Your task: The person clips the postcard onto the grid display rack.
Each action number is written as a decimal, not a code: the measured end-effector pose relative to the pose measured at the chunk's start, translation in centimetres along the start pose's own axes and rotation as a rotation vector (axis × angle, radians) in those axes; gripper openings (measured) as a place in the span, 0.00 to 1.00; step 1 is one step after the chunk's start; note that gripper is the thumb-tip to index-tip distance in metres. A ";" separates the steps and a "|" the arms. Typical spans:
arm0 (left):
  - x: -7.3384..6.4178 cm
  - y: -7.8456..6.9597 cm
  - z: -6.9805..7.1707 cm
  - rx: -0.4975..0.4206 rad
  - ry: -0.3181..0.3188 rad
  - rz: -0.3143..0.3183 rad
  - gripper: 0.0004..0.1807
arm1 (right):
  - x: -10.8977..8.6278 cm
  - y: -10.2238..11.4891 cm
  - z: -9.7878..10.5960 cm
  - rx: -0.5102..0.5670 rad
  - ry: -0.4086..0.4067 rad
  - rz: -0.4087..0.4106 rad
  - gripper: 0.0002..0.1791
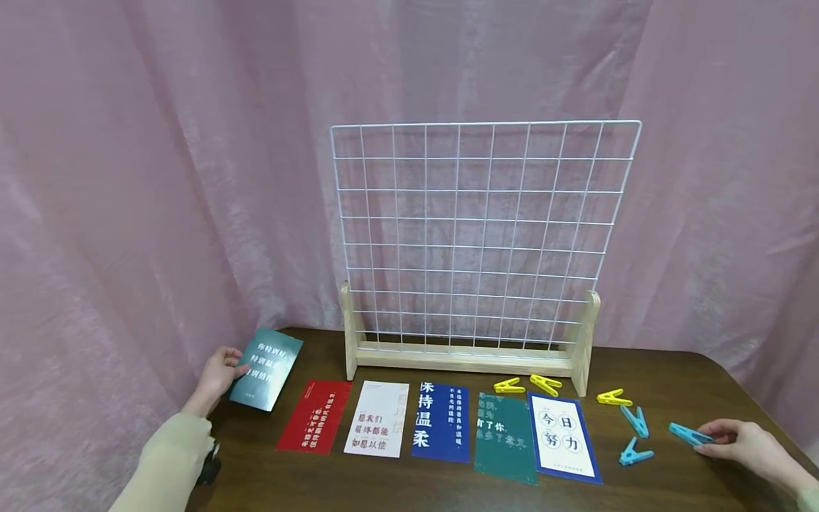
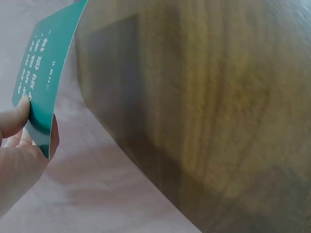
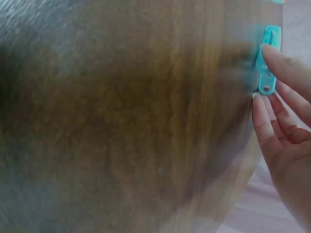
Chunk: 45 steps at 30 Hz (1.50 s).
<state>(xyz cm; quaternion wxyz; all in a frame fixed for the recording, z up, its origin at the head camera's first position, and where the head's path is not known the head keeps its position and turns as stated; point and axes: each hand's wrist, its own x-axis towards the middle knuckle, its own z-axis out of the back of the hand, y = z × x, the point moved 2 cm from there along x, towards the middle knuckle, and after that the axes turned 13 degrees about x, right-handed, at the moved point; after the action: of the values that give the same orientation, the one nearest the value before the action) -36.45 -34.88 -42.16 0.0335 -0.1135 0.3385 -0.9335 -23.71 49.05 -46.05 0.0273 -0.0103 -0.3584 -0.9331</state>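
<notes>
At the table's left edge my left hand (image 1: 222, 371) pinches a teal green card (image 1: 275, 355) with white lettering. The left wrist view shows the thumb on the printed face of the card (image 2: 46, 68) and fingers behind it; the card tilts up over the table edge. On the far right, my right hand (image 1: 742, 444) pinches a light blue plastic clothespin (image 1: 687, 434) low over the tabletop. Seen from the right wrist, the thumb lies on the clothespin (image 3: 268, 58) and the fingertips stand around its lower end.
A white wire grid (image 1: 473, 235) stands upright in a wooden base (image 1: 461, 359). Before it lies a row of cards: red (image 1: 313, 419), white (image 1: 377, 398), blue (image 1: 454, 448), green (image 1: 505, 462) and blue-bordered (image 1: 563, 451). Yellow clothespins (image 1: 614, 397) and blue clothespins (image 1: 635, 453) lie rightward.
</notes>
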 end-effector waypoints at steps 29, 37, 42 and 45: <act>2.8 -7.1 1.2 -0.179 -0.119 -0.072 0.16 | 2.6 8.1 3.2 0.080 -0.154 0.133 0.21; 3.4 -10.7 2.6 -0.302 -0.205 -0.068 0.17 | 4.4 13.1 4.5 0.133 -0.178 0.191 0.22; 3.6 -12.7 2.9 -0.375 -0.235 -0.072 0.19 | 5.3 15.4 5.4 0.154 -0.185 0.229 0.21; 3.7 -13.9 3.1 -0.393 -0.255 -0.090 0.20 | 6.1 17.0 5.7 0.149 -0.182 0.253 0.22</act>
<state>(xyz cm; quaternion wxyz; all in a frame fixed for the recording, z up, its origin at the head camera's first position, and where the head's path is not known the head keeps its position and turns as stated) -39.10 -26.68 -30.27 0.0113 -0.2497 0.5014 -0.8283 -28.81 40.03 -30.24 0.1127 -0.1380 -0.4234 -0.8882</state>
